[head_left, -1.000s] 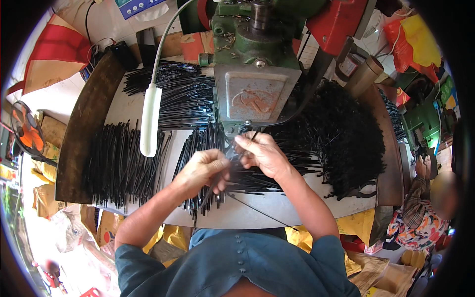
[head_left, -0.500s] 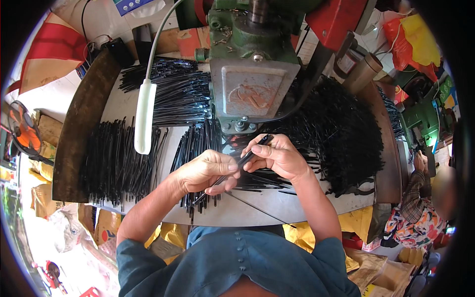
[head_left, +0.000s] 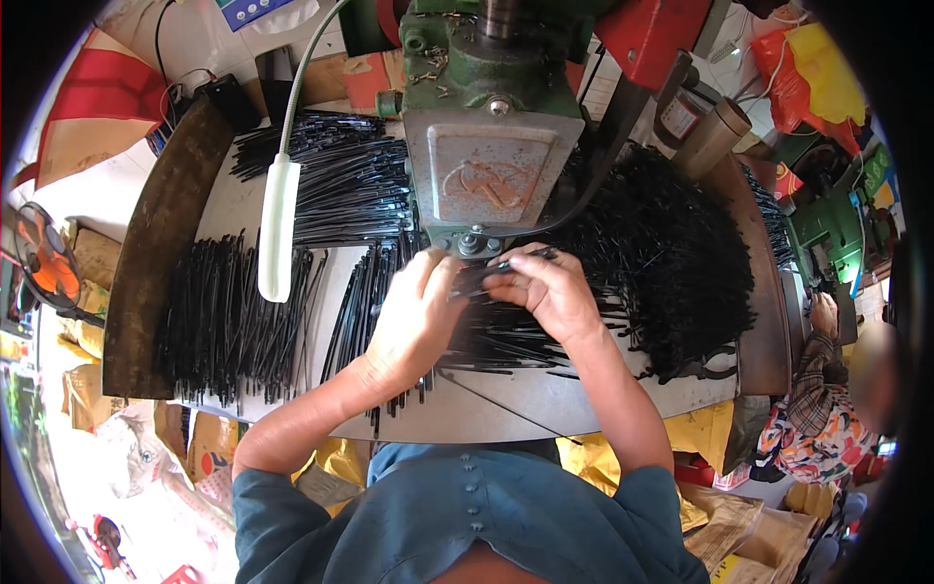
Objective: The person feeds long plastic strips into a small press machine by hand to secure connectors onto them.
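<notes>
Your left hand (head_left: 418,307) hides its grip, so I can't tell its state; your right hand (head_left: 553,294) pinches dark strips (head_left: 548,253) near the machine head (head_left: 492,180). You're apparently arranging them; next likely calls for steady alignment.

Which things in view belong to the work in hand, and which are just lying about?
Likely part of the work:
- black strips in the right hand, with the left hand close by
- bundles of similar strips on the table
- green machine
- white lamp

Seemingly just around:
- orange-bladed fan
- red-and-tan box
- yellow bag
</notes>
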The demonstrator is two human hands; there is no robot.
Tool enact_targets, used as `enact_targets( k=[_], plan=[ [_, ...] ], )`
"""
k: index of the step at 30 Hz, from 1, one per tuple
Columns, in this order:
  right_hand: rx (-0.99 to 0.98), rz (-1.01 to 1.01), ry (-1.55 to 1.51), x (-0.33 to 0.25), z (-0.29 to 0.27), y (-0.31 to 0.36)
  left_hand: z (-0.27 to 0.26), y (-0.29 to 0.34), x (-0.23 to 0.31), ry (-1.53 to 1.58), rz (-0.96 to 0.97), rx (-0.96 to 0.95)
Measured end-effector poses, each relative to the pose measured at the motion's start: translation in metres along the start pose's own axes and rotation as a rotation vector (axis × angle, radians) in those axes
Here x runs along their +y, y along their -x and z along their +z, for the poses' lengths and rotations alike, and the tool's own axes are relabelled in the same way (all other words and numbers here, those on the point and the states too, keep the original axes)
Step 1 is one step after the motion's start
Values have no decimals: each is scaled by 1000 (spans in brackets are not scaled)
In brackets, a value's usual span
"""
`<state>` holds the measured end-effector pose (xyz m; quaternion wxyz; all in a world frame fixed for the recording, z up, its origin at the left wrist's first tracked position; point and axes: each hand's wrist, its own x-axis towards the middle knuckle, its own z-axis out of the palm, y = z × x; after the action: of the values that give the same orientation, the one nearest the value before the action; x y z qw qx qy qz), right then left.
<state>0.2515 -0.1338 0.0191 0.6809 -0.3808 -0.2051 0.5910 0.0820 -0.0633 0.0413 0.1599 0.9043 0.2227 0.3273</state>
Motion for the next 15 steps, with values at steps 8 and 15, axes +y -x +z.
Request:
enact_targets(
  k=[8,15],
  plan=[
    [239,-109,-137,2,-11,-19,13,-4,-3,1247,-927,-291],
    [186,-115,-131,4,-6,-28,33,-25,-44,1647,-1129,9]
  ],
)
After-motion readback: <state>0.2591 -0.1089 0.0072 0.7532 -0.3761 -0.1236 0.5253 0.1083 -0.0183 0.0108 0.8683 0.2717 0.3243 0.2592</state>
